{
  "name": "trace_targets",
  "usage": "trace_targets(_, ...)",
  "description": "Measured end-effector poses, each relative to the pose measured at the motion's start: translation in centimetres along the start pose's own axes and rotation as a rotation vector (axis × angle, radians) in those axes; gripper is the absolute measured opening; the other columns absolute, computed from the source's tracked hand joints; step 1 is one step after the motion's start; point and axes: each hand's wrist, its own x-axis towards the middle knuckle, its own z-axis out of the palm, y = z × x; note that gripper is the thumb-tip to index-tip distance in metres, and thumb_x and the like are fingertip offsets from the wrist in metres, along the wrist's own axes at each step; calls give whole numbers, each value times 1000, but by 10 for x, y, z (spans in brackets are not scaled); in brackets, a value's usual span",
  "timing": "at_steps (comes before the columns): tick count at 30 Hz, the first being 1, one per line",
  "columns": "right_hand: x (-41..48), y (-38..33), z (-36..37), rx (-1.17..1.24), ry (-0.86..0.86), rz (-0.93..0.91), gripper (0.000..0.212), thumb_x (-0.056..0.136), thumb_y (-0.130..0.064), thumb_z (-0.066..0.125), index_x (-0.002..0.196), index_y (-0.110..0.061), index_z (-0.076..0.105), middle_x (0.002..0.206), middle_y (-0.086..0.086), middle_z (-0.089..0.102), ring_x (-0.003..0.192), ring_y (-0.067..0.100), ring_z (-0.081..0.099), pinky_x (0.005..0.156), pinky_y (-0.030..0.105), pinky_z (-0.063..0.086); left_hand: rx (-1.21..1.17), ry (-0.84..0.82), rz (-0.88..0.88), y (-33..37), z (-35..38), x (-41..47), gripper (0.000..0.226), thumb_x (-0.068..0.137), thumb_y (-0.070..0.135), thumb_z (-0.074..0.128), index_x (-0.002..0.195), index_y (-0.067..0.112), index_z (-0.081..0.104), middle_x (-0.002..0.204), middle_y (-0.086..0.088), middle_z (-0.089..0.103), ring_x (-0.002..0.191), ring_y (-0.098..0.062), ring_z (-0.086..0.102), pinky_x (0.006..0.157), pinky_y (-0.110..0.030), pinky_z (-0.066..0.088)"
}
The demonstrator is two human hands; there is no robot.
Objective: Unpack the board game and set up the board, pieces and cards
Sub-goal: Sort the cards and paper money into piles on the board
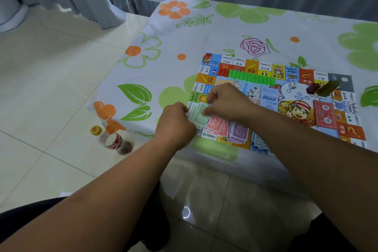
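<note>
banknotes [196, 118] on board [268, 97] are held by left hand [176, 124] and right hand [226, 102].

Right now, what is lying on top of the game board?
On the board lie a row of green houses, piles of play money, a red card deck and dark pieces. The left hand and right hand hide squares beneath.

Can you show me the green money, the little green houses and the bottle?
green banknotes [198, 118]: head view, top note of the pile
row of green houses [251, 77]: head view, middle of the row
bottle [115, 142]: head view, its red label
</note>
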Motion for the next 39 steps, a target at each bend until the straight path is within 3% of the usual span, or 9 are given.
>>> trace_targets(4, 1, -6, 5, -187, -24, -15, 41, 73, -26, 85, 105, -9, 68, 101, 13, 69, 92, 29, 67, 85, 45, 56, 82, 12, 61, 0, 5, -1, 35, 73, 10, 74, 105, 13, 61, 105, -9, 63, 88, -29, 63, 77, -43, 55)
trace_targets(14, 7, -14, 14, -231, -36, -34, 41, 73, -17, 83, 106, 3, 69, 106, 22, 71, 94, 38, 69, 83, 51, 56, 112, 28, 54, -1, 6, 2, 29, 76, 9, 74, 102, 9, 63, 100, -7, 67, 88, -28, 64, 73, -40, 54)
trace_targets(19, 9, -16, 18, -297, -55, -40, 27, 76, -23, 81, 94, -9, 66, 91, 11, 69, 83, 30, 67, 76, 42, 55, 110, 21, 38, -2, 5, 2, 25, 76, 9, 75, 98, 10, 64, 94, -6, 67, 84, -27, 64, 69, -38, 54)
trace_targets(27, 12, -15, 21, -320, -26, -71, 20, 82, -17, 66, 99, -15, 57, 96, 5, 63, 85, 26, 63, 72, 38, 52, 114, 18, 42, -1, 5, 2, 26, 75, 7, 75, 97, 9, 63, 95, -7, 68, 84, -27, 64, 69, -38, 53)
trace_targets(30, 14, -15, 22, -294, -54, -47, 16, 79, -14, 66, 83, -14, 50, 78, 6, 55, 69, 25, 56, 61, 34, 44, 107, 13, 42, -1, 5, 2, 26, 75, 7, 75, 97, 9, 63, 94, -7, 68, 84, -27, 64, 70, -40, 55)
trace_targets(33, 14, -17, 21, -245, -76, -28, 34, 79, -11, 64, 66, -18, 34, 64, 3, 34, 56, 23, 37, 54, 31, 31, 102, 6, 39, -2, 4, 2, 26, 75, 6, 75, 98, 8, 63, 94, -6, 68, 84, -27, 65, 70, -40, 55)
trace_targets(39, 13, -17, 21, -241, -98, -27, 29, 82, -9, 61, 66, -16, 38, 72, 9, 43, 72, 26, 40, 58, 31, 35, 108, 20, 46, 0, 4, 0, 20, 76, 4, 72, 94, 5, 63, 92, -10, 66, 81, -30, 64, 68, -42, 54)
